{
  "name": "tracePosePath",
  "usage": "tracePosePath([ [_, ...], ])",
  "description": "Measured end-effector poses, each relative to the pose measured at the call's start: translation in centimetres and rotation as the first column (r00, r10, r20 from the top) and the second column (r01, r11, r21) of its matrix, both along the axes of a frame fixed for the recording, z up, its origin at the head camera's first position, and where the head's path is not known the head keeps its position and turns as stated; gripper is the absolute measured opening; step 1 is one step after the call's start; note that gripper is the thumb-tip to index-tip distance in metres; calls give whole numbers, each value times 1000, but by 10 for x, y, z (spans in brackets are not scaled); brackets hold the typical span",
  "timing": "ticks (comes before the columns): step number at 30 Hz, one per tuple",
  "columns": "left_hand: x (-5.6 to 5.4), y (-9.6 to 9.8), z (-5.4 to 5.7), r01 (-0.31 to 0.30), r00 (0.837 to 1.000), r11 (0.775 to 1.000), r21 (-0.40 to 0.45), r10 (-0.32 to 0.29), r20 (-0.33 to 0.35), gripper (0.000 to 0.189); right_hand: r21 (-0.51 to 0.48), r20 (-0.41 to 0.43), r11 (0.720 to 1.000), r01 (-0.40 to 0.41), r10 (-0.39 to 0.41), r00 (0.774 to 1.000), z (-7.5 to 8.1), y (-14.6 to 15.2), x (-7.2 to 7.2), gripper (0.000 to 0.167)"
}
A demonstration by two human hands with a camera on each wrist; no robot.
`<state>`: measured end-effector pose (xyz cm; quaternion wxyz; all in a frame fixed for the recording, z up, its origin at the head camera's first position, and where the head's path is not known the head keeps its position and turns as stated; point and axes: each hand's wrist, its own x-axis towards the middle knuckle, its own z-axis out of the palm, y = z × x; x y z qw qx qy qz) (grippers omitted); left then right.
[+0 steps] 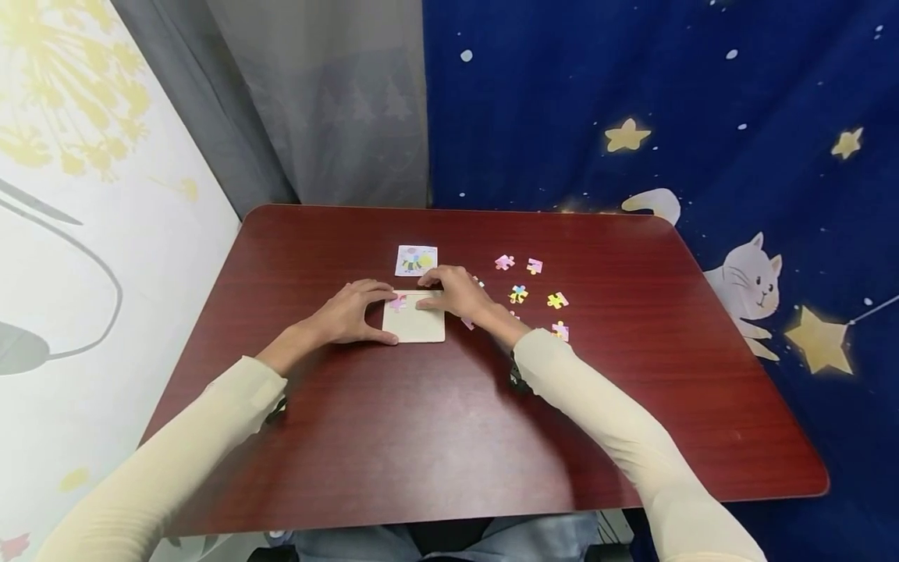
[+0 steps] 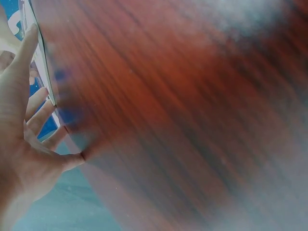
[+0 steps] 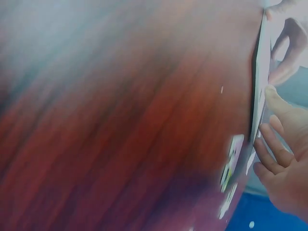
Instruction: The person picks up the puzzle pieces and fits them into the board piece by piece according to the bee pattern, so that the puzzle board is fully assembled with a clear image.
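Hanging behind everything we see is a deep blue curtain [image 1: 520, 117] printed with stars and a pale cat, beside a grey curtain [image 1: 337, 117]. Below them we have the reddish-brown wooden table [image 1: 435, 437], and over its near edge come two cream sleeves [image 1: 211, 421]. We find the left hand [image 1: 351, 314] spread along the left side of the board, unclenched, its thumb at the near-left corner and its forefinger reaching the far-left one, so that it touches the board without wrapping round it. The right hand [image 1: 458, 295] rests over the far-right part, thumb on the board's face and forefinger bent past its far edge; we cannot tell whether anything is caught between them. The cream board [image 1: 420, 326] itself lies flat on the table between both hands. Just beyond it we notice a small picture card [image 1: 416, 261] with a yellow, bee-like print. Smallest of all, we see one pink piece [image 1: 398, 303] in the board's far-left area and loose puzzle pieces [image 1: 518, 294], pink, yellow and blue, scattered to the right, some partly hidden by the right hand and wrist.
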<state>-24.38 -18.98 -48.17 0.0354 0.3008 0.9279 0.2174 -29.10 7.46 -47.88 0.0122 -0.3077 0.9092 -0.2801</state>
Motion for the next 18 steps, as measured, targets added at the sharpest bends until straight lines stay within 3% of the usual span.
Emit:
tracePosePath([
  [18,1,0,0,0,1000,1000,2,0,-1,96,71,-37,985,158,-156,987,26,76,-19,44],
])
